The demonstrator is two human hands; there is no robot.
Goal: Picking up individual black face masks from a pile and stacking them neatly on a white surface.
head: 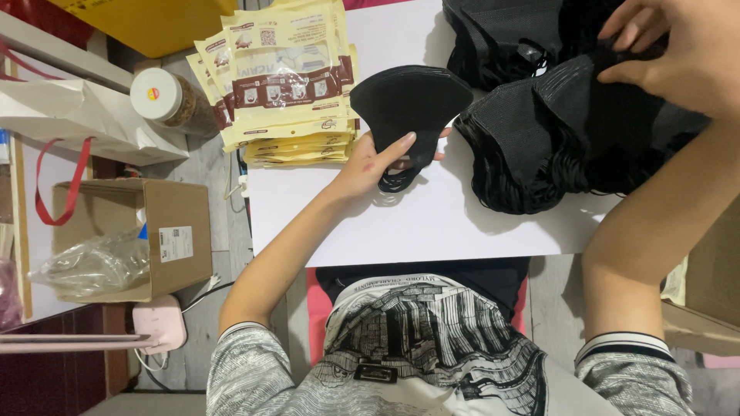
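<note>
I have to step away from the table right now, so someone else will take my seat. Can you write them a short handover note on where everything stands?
Left hand: holds a small stack of folded black masks by the ear loops, over the white table.
Right hand: fingers reach into the big pile of loose black masks at the right of the table; I cannot tell whether it grips one.
Stack of yellow-and-brown pouches: lies at the table's left edge, flat.
Done: a few masks gathered in the left hand.
Left: most masks remain in the pile.
</note>
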